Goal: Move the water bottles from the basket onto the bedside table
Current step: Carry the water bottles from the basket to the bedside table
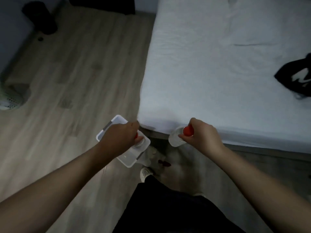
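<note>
A white plastic basket [127,158] stands on the wooden floor by the corner of the bed. Above it, my left hand [120,139] grips the neck of a clear water bottle [140,143] with a red cap, most of it hidden by my fingers. To the right, my right hand [201,134] holds a second clear bottle [175,140] by its red cap, hanging in front of the bed's edge. No bedside table shows in the head view.
A bed with a white sheet [218,64] fills the right side, with a black garment [296,78] on it. A black cylinder [40,17] stands at the far left near the wall. A green mesh item [8,100] lies at the left edge. My shoe [145,173] is below the basket.
</note>
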`<state>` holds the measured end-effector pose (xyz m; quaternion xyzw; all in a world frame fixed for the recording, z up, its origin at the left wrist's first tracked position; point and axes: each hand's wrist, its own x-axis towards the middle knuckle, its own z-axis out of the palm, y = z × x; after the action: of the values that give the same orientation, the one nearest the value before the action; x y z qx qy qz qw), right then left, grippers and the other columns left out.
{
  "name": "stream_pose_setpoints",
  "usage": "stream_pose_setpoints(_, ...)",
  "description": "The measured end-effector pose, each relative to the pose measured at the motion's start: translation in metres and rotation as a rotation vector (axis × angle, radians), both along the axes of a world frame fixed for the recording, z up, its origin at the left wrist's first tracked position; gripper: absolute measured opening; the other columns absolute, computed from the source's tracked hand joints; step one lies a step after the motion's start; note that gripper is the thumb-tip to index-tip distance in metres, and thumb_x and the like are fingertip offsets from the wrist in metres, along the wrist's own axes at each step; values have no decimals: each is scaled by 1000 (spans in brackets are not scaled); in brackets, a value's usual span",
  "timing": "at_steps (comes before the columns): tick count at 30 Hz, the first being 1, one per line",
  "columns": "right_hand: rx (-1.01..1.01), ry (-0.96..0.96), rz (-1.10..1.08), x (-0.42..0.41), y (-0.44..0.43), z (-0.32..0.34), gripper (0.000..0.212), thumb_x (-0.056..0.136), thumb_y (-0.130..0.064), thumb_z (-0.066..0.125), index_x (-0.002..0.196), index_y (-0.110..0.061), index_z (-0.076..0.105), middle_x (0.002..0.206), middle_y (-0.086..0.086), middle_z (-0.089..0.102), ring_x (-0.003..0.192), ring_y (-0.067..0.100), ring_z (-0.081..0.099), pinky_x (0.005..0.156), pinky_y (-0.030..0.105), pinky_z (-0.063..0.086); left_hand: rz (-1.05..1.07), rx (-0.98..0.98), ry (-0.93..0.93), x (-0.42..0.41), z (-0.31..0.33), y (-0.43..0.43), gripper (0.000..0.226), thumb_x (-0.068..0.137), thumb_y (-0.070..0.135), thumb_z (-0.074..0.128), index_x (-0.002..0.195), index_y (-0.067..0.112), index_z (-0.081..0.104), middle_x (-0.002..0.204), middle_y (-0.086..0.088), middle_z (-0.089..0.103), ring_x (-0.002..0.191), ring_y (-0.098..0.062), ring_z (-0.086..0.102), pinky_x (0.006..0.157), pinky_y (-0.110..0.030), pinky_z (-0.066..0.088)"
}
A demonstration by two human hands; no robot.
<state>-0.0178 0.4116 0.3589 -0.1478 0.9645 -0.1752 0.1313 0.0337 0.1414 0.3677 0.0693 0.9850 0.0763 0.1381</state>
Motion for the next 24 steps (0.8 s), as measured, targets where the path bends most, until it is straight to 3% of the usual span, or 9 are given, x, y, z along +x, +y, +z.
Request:
stream_pose_setpoints(2, -42, 30, -114, 7, 32, 8, 39, 77, -49, 68, 79, -19, 44, 70, -4, 55, 65, 20, 54, 54, 31, 37, -87, -46, 114, -1, 4, 17, 33, 89, 52, 47, 93, 19, 50, 80, 5, 63, 62, -15, 59, 58, -30, 51)
stream_pose_setpoints(4, -89, 41, -231, 15, 66, 14, 38, 78, -49, 65, 77, -19, 43, 64, -5, 54, 61, 18, 53, 51, 30, 36, -103, -93, 191, -4, 12, 43, 31, 84, 50, 54, 80, 19, 48, 65, 2, 59, 52, -21, 57, 51, -31, 50)
stream_pose_setpoints(6, -133, 64, -324, 23, 101, 22, 37, 79, -50, 65, 78, -18, 46, 62, -5, 56, 61, 16, 55, 53, 32, 42, -49, -75, 258, -5, 26, 76, 32, 78, 47, 62, 73, 19, 48, 58, 3, 55, 48, -22, 54, 44, -24, 37)
stream_pose_setpoints(9, -219, 126, -429, 36, 157, 32, 33, 77, -45, 70, 80, -18, 51, 66, -4, 59, 64, 14, 58, 57, 34, 49, 103, 43, 332, -2, 45, 133, 29, 75, 44, 64, 74, 18, 51, 58, 4, 51, 53, -22, 46, 45, -24, 21)
stream_pose_setpoints(14, -333, 203, -538, 59, 247, 49, 26, 74, -37, 75, 79, -22, 54, 68, -9, 60, 67, 11, 58, 60, 28, 46, 212, 241, 376, 0, 57, 223, 26, 73, 43, 66, 72, 22, 50, 58, 5, 54, 61, -24, 54, 54, -29, 35)
stream_pose_setpoints(18, -331, 256, -623, 83, 323, 57, 23, 71, -36, 74, 79, -24, 57, 68, -10, 60, 68, 12, 59, 63, 35, 52, 215, 373, 384, 2, 57, 297, 28, 70, 45, 66, 69, 24, 48, 59, 7, 58, 63, -24, 58, 59, -33, 48)
stream_pose_setpoints(24, -327, 295, -841, 124, 422, 68, 25, 69, -41, 74, 80, -29, 57, 72, -11, 62, 72, 13, 62, 68, 41, 56, 4, 425, 307, -6, 65, 406, 25, 70, 43, 67, 68, 26, 48, 60, 8, 58, 62, -17, 57, 58, -31, 46)
